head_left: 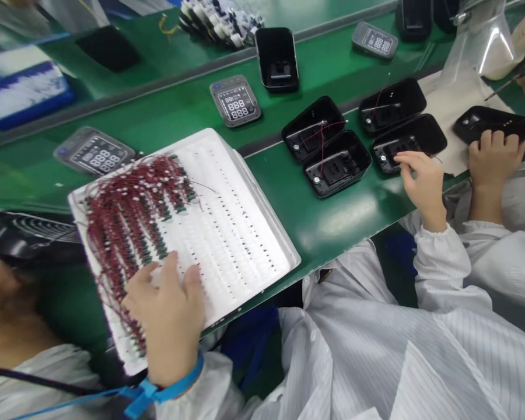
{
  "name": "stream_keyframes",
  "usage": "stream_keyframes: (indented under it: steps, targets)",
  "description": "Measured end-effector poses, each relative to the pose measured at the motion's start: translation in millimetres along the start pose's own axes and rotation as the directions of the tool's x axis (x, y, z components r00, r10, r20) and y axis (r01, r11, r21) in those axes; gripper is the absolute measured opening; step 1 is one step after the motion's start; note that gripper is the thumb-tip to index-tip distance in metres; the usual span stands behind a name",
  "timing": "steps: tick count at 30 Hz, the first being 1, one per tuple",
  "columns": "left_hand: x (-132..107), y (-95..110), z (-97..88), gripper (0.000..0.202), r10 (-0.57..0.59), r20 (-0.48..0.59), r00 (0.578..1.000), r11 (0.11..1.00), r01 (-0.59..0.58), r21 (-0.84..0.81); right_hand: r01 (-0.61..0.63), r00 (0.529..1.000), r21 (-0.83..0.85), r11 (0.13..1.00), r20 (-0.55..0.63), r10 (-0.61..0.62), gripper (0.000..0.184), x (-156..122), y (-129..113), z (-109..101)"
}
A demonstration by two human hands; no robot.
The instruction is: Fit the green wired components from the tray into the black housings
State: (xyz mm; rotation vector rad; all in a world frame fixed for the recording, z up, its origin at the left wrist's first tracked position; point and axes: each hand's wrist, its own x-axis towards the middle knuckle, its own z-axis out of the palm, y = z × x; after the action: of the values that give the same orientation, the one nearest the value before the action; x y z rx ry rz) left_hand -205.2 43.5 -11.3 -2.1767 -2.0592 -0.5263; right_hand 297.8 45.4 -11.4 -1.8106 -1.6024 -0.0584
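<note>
Presently, left hand [168, 315] is over the white tray [245, 227], thumb and fingers apart; contact with the parts cannot be judged. Red wires [129, 201] with green ends lie massed beyond and left of those fingers — dotted tray surface to their right. Right hand [424, 184] is at an open black case [413, 137], fingertips over its interior; cannot tell whether they grip anything. Second case [394, 105] just beyond them; paired cases [339, 166] with red wire to their left, on the green tabletop [284, 192]. Co-worker's hand [494, 157] to their right — on another case [472, 123].
</note>
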Motion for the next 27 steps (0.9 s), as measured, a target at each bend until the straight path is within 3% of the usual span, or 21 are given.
stream_keyframes:
  steps: [3, 7, 12, 14, 19, 24, 27]
  targets:
    - [0, -2, 8.5, 0.046, 0.032, 0.008, 0.999, 0.999, -0.032, 0.015, 0.082, 0.993, 0.011, 0.997, 0.084, -0.083, 0.030, 30, -24, 5]
    - [-7, 6, 10.1, 0.036, 0.081, -0.083, 0.993, 0.997, -0.082, -0.009, 0.195, 0.959, -0.002, 0.981, 0.212, -0.190, 0.029, 80, -62, 20]
    - [-13, 11, 10.5, 0.030, 0.092, -0.118, 0.989, 0.996, -0.092, 0.002, 0.302, 0.902, -0.030, 0.953, 0.332, -0.275, 0.026, 169, -91, 61]
    - [-13, 13, 11.3, 0.028, 0.094, -0.147, 0.985, 0.995, -0.095, 0.003, 0.275, 0.882, -0.067, 0.959, 0.416, -0.223, 0.023, 213, -100, 87]
    - [-13, 19, 10.3, 0.022, 0.114, -0.225, 0.968, 0.993, -0.115, 0.008, 0.090, 0.821, -0.234, 0.968, 0.568, 0.061, 0.028, 301, -129, 159]
    - [-14, 29, -0.3, 0.016, 0.073, -0.213, 0.974, 0.997, -0.076, -0.006, -0.072, 0.802, -0.292, 0.954, 0.551, 0.229, 0.037, 335, -136, 215]
    - [-16, 34, -4.0, 0.013, 0.002, -0.157, 0.988, 0.999, -0.008, -0.041, -0.057, 0.831, -0.191, 0.980, 0.534, 0.153, 0.039, 346, -131, 239]
